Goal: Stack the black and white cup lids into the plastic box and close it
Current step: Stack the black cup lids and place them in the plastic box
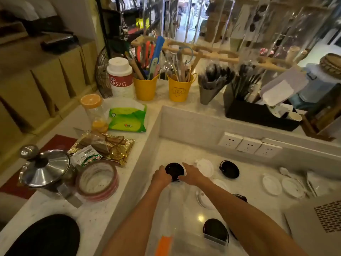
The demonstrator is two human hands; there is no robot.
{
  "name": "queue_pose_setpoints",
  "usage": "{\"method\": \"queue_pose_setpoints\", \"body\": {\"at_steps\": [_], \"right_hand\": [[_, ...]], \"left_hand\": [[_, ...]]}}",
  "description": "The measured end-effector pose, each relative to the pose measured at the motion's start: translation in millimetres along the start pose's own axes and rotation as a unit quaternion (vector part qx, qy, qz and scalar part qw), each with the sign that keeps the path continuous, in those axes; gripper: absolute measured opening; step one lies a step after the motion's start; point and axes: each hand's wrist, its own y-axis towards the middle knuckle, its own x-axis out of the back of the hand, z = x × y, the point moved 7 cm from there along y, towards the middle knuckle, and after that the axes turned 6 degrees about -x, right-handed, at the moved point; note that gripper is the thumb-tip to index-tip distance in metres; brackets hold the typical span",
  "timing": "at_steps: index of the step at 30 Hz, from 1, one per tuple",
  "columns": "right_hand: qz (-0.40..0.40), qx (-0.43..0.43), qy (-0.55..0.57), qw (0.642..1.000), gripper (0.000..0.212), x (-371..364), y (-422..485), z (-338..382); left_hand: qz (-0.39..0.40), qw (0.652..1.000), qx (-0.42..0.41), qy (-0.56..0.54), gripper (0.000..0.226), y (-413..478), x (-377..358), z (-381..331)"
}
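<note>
A black cup lid (174, 169) sits at the far end of a long clear plastic box (175, 209) with an orange clasp (163, 244) at its near end. My left hand (161, 176) grips the lid's left side and my right hand (191, 173) grips its right side. Loose on the white counter lie white lids (204, 167) (271, 184) (292, 187) and another black lid (229, 169). A white lid (203, 199) is partly hidden under my right forearm. More black lids (215, 230) stand stacked near the front.
A raised ledge (144, 163) borders the left side, carrying tape rolls (96, 180), a steel pot (46, 169) and a gold tray (103, 145). Wall sockets (249, 145) line the back. A grey machine (317, 224) fills the front right corner.
</note>
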Motion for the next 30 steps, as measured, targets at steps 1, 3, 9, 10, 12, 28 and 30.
{"method": "queue_pose_setpoints", "body": {"at_steps": [1,3,9,10,12,28,30], "right_hand": [[0.005,-0.002,0.015,1.0,0.076,-1.8,6.0,4.3],[0.027,-0.004,0.036,0.999,0.067,-6.4,14.4,12.1],[0.053,-0.017,0.173,0.983,0.045,-17.6,32.5,22.5],[0.047,-0.029,0.21,0.976,0.049,-16.9,34.7,20.9],[0.062,-0.084,0.335,0.936,0.068,-17.4,35.5,16.4],[-0.326,0.258,0.22,0.882,0.051,76.9,-78.2,6.9],[-0.324,0.27,0.19,0.886,0.046,73.2,-91.2,1.6]], "left_hand": [[-0.001,1.0,0.01,-0.028,0.044,4.8,-0.5,3.8],[0.006,0.995,0.045,-0.09,0.049,8.0,-2.0,9.7],[0.011,0.95,0.132,-0.282,0.04,22.8,-4.5,24.3],[0.008,0.941,0.133,-0.311,0.037,23.2,-4.1,24.0],[-0.002,0.932,0.113,-0.345,0.03,21.1,-1.4,19.4],[0.07,0.662,0.01,-0.746,0.025,-28.0,-4.9,-58.0],[0.133,0.669,0.0,-0.731,0.027,-40.6,-8.8,-74.3]]}}
